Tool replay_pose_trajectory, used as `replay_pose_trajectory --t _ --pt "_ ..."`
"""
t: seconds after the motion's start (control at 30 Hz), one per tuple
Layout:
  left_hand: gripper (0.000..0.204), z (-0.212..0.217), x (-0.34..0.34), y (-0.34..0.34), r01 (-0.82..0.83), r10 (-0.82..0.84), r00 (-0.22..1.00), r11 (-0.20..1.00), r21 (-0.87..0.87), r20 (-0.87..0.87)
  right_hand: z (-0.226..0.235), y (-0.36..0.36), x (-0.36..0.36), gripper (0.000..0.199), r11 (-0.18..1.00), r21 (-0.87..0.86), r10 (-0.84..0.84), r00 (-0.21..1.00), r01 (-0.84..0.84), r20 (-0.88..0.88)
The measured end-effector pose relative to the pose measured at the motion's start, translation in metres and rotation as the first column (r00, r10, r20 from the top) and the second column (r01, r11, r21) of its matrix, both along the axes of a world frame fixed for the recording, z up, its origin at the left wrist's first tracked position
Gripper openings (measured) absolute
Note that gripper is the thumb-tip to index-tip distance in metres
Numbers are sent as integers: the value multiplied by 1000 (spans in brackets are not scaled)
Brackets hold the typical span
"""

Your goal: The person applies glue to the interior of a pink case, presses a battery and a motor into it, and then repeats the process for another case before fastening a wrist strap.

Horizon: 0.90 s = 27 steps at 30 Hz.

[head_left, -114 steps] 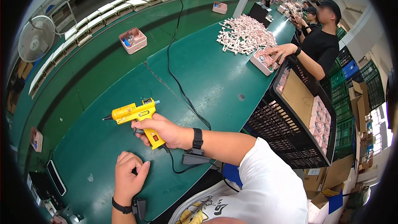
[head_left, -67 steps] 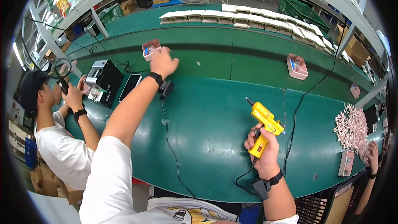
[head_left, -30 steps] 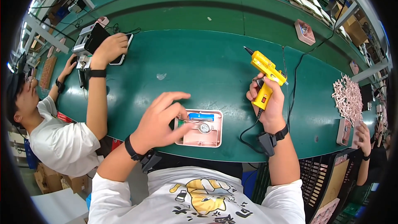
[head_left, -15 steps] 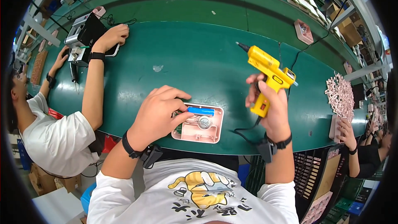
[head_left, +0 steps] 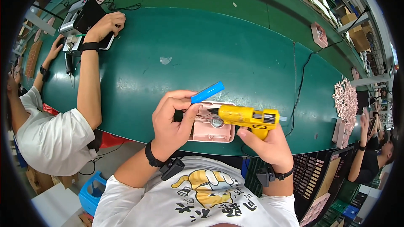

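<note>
My left hand [head_left: 173,115] pinches one end of a blue cylindrical battery [head_left: 208,92], tilted up to the right above a pink plastic casing [head_left: 215,138]. The casing lies open on the green table, with a round silver part [head_left: 216,121] and thin wires inside. My left fingers cover its left side. In my right hand [head_left: 269,143] is a yellow hot glue gun [head_left: 244,115], held level. Its black nozzle points left, over the casing's upper part just below the battery. A clear glue stick [head_left: 283,118] pokes out of its back end.
On the left, a co-worker's hand [head_left: 105,27] rests by a black and silver device [head_left: 84,21]. A heap of small pink parts [head_left: 346,98] lies at the right edge, beside another pink casing [head_left: 341,132]. A black cable [head_left: 299,94] crosses the table at right. A pink tray [head_left: 319,35] stands farther back.
My left hand has lifted the blue battery out of the casing. The glue gun has come down and left, turning from upright to level, its nozzle now over the casing.
</note>
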<state>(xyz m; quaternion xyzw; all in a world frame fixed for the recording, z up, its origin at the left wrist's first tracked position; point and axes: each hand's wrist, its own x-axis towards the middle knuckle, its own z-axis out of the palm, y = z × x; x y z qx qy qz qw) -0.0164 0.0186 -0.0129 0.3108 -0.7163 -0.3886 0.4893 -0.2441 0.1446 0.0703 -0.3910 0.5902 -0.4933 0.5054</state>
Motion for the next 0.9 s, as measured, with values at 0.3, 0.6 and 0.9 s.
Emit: replay_pose_trajectory --t 0.3,0.6,0.9 --pt "22 -8 -2 2 -36 43 997 995 93 -71 14 -25 21 30 974 193 200 853 -119 -482" --pt "18 -5 1 -2 27 -27 999 1000 -14 -25 -5 -3 14 28 996 79 74 898 -44 -433" --pt "28 12 -1 -6 64 -53 996 986 -156 69 5 24 4 32 971 162 -92 900 176 -427"
